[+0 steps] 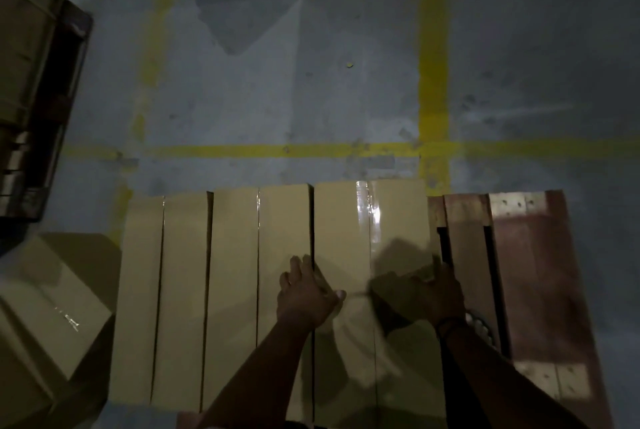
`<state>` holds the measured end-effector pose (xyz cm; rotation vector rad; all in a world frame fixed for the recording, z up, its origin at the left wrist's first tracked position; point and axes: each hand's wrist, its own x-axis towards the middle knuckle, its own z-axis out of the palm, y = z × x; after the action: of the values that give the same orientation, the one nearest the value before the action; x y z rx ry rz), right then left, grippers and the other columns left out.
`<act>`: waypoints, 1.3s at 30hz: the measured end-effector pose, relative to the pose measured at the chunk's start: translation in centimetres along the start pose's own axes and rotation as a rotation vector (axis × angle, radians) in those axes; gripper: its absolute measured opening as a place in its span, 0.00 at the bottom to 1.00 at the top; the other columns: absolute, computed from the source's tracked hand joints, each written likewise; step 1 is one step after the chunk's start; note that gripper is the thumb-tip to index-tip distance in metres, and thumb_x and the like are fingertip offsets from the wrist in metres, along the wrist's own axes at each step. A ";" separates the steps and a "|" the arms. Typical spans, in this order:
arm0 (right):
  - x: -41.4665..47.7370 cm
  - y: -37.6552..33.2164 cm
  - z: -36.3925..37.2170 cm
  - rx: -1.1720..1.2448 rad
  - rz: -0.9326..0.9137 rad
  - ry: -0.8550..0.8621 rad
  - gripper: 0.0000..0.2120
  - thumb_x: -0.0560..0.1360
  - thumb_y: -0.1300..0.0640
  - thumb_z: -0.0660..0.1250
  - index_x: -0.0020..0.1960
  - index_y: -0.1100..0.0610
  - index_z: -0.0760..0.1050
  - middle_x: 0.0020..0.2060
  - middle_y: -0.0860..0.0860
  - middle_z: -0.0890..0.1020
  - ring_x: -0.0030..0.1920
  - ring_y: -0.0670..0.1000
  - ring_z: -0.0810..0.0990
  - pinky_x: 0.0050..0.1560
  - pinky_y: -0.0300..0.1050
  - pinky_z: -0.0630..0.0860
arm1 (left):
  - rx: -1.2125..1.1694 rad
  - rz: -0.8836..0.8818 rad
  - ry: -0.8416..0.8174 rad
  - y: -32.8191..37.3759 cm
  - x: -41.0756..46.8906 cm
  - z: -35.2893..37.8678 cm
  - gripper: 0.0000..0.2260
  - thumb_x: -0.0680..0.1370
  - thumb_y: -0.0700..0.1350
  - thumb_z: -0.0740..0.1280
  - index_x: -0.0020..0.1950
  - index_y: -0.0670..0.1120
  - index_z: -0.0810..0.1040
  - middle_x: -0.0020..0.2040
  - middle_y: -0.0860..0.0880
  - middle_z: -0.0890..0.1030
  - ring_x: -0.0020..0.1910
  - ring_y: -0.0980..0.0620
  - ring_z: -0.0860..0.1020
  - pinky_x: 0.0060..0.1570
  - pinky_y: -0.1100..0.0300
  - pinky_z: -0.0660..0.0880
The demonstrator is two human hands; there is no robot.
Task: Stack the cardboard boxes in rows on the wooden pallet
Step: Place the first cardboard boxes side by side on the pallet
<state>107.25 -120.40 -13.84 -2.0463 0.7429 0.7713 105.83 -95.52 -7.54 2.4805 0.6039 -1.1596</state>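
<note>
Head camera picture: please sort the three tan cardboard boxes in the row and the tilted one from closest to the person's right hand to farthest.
1. Right-end tan cardboard box: the right hand touches its right edge.
2. Middle tan cardboard box: next one leftward.
3. Left-end tan cardboard box: row's far end.
4. Tilted tan cardboard box: beyond the row, far left.

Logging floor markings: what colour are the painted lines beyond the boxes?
The floor lines are yellow, worn in places; clearest in the head view.

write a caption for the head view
Left hand and right hand on the rightmost box in a row of three on the pallet
</note>
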 end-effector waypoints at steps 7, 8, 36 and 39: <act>0.2 1.3 3.1 -0.092 0.027 -0.081 0.38 0.70 0.40 0.74 0.69 0.66 0.74 0.59 0.59 0.81 0.57 0.58 0.80 0.53 0.42 0.70 | -0.106 0.090 -0.140 -4.1 0.7 0.7 0.51 0.74 0.69 0.69 0.84 0.48 0.44 0.84 0.51 0.40 0.79 0.34 0.57 0.75 0.45 0.63; 0.1 1.1 2.8 -0.097 0.028 -0.088 0.37 0.70 0.42 0.74 0.69 0.66 0.73 0.60 0.59 0.80 0.59 0.59 0.79 0.55 0.44 0.71 | -0.119 0.109 -0.141 -4.4 0.8 0.7 0.52 0.73 0.69 0.69 0.84 0.48 0.45 0.84 0.51 0.41 0.79 0.35 0.59 0.75 0.45 0.64; -4.7 0.8 4.0 -0.317 -0.054 0.000 0.47 0.71 0.41 0.73 0.78 0.65 0.59 0.73 0.65 0.67 0.75 0.62 0.64 0.75 0.53 0.63 | -0.135 0.105 -0.098 -12.9 -4.5 3.5 0.50 0.71 0.77 0.60 0.83 0.49 0.54 0.84 0.44 0.48 0.80 0.37 0.56 0.74 0.48 0.64; -7.0 -1.7 2.1 -0.402 -0.144 -0.080 0.46 0.72 0.38 0.66 0.80 0.63 0.55 0.78 0.62 0.58 0.78 0.63 0.57 0.77 0.55 0.57 | -0.057 0.158 -0.050 -8.3 -4.4 2.6 0.47 0.72 0.74 0.60 0.83 0.49 0.54 0.83 0.44 0.49 0.80 0.36 0.55 0.73 0.48 0.64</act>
<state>103.46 -116.18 -8.99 -2.3782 0.4110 0.9733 97.43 -90.63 -6.72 2.3952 0.4127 -1.1237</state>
